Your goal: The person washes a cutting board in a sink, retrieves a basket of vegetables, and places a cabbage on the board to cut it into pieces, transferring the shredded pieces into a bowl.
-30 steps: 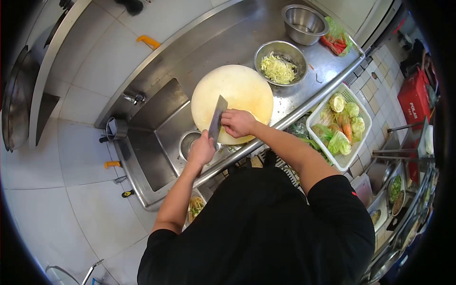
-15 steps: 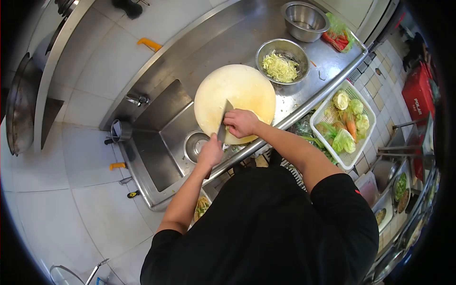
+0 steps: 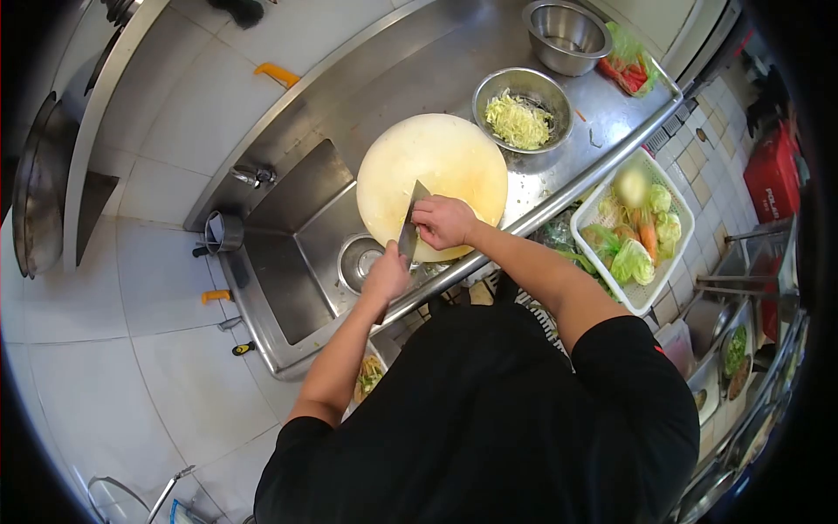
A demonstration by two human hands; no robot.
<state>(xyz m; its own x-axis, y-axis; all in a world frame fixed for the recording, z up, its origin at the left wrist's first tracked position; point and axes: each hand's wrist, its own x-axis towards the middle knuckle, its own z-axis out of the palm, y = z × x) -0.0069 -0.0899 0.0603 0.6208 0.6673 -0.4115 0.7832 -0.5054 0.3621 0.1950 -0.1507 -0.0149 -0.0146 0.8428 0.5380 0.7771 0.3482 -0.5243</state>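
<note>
A cleaver (image 3: 408, 231) is in my left hand (image 3: 387, 272), fingers wrapped round its handle. Its blade points away from me over the near part of the round pale cutting board (image 3: 410, 148), alongside my right hand. My right hand (image 3: 443, 221) rests on the board with fingers curled and knuckles close to the blade. A bit of something pale green shows beside its fingers, but the hand covers most of it. Shredded pale green vegetable, looking like cabbage (image 3: 515, 120), lies in a steel bowl (image 3: 566, 131) beyond the board.
The steel sink (image 3: 288, 288) is left of the board, with a faucet (image 3: 253, 176). Another steel bowl (image 3: 567, 35) and a plastic bag of red vegetables (image 3: 627, 70) stand farther right. A white basket (image 3: 642, 306) with cabbage and carrots sits beyond the counter's rounded edge (image 3: 602, 179).
The view has shifted slightly. Both hands, the cleaver and the board keep nearly the same positions, with only tiny movement at the blade. A blurred pale round shape now shows over the basket's far end.
</note>
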